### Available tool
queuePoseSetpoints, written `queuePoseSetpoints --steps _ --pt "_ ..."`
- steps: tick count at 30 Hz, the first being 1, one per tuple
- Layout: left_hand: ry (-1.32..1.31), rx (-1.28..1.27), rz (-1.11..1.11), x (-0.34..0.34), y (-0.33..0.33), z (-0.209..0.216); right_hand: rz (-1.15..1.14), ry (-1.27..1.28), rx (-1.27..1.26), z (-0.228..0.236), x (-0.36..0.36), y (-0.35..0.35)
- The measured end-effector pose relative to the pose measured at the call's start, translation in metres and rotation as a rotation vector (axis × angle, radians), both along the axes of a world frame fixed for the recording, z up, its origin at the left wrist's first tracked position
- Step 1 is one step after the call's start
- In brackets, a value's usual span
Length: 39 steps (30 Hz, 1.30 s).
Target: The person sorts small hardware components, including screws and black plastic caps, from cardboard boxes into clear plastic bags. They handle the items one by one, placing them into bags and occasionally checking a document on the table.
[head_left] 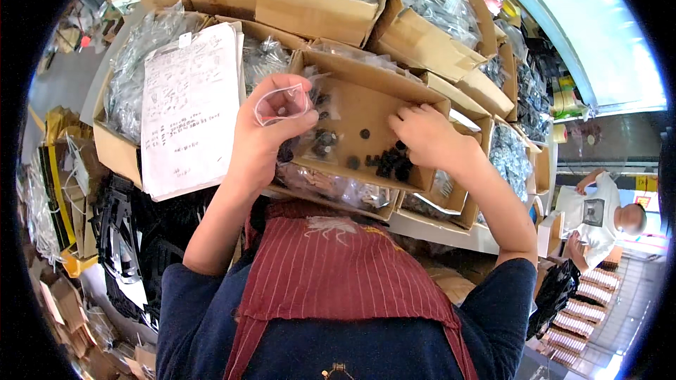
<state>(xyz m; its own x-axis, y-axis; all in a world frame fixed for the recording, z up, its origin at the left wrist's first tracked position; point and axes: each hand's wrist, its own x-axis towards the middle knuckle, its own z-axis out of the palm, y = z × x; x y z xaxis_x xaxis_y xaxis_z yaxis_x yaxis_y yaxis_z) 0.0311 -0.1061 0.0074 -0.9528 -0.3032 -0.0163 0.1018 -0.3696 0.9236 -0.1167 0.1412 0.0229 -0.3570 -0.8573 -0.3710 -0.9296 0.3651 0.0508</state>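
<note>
My left hand is closed round a small clear plastic bag with a reddish rim. The bag's mouth gapes toward me, with something small and greyish inside. Below and beside it is a shallow cardboard box. My right hand reaches into the right side of this box, its fingers curled together and their tips partly hidden. Whatever they pinch cannot be made out. Just under those fingers lies a heap of small black round parts. A few more sit apart on the box floor, and clear bags with dark parts lie along its left side.
A stack of handwritten sheets rests over a box of clear bags at left. Open cartons of bagged parts crowd the back and right. Black plastic parts are piled at lower left. Another person is at far right.
</note>
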Motion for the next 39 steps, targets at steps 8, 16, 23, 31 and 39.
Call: queuePoseSetpoints --steps 8,16,23,31,39 --pt "0.022 0.019 -0.055 -0.006 0.009 -0.009 -0.079 -0.165 -0.081 -0.005 -0.023 -0.010" --pt "-0.002 0.023 -0.044 -0.005 0.008 -0.014 -0.070 -0.169 0.014 0.018 -0.002 -0.011" --pt "-0.007 0.032 -0.049 -0.006 0.010 -0.012 -0.059 -0.096 0.061 0.001 0.012 -0.010" --pt "-0.032 0.042 -0.050 -0.006 0.008 -0.011 -0.081 -0.085 -0.326 0.018 -0.013 -0.005" --pt "-0.028 0.022 -0.057 -0.005 0.007 -0.012 0.114 0.128 0.103 0.009 0.036 -0.005"
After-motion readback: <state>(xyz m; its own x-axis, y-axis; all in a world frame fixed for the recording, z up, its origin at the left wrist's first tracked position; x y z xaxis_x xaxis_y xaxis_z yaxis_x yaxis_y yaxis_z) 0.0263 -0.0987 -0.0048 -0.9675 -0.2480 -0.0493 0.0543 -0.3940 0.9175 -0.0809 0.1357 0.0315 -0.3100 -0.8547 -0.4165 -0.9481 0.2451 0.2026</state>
